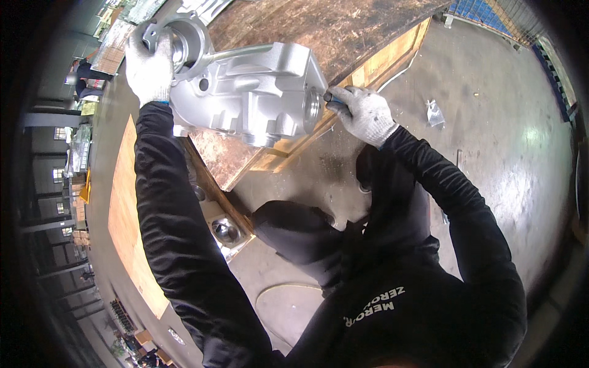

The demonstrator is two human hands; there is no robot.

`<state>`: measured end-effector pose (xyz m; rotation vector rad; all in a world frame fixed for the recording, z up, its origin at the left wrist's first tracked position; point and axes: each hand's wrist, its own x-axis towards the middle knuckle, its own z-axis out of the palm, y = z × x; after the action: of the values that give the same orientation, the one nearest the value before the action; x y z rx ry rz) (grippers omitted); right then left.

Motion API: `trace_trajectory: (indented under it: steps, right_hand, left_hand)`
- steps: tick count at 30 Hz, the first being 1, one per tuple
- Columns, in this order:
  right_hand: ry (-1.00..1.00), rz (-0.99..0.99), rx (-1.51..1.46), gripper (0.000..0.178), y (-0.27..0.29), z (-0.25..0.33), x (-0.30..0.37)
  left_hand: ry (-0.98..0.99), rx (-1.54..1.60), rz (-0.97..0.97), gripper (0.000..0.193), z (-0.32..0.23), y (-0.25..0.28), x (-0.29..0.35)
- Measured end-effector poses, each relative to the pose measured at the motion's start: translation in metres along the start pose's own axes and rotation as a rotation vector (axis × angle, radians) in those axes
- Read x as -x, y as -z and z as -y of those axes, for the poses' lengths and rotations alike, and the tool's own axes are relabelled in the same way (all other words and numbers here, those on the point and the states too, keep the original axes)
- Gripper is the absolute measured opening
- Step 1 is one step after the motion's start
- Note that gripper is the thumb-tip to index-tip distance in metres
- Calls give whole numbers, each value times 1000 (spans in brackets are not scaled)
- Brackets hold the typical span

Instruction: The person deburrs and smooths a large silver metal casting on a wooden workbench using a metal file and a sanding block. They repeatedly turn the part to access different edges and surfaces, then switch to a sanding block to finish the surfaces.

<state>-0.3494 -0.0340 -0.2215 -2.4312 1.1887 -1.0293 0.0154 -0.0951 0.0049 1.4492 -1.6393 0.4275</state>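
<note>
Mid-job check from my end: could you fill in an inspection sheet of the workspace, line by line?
Surface: wooden tabletop, stained and worn.
Job's things: silver metal casting over the tabletop's near edge; small tool by its right-hand round port, contact unclear.
Clutter: clear plastic bag on the grey floor; another metal part near the tabletop's lower left corner.
Grippers: gloved left hand grips the casting's ring-shaped end; gloved right hand holds the small tool.
Cables: thin pale curved line on the floor, possibly a cord; cannot tell.
Surroundings: another person far off to the left; wire mesh at upper right.
</note>
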Motion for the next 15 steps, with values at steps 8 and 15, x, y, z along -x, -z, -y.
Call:
trace_trajectory:
  steps: [8,15]
  right_hand:
    - [-129,173,-38,24,15,62,32]
    - [-45,318,8,18,67,92,5]
  left_hand:
    - [0,-162,-48,46,0,-5,0]
    - [26,-213,-56,45,-9,-5,0]
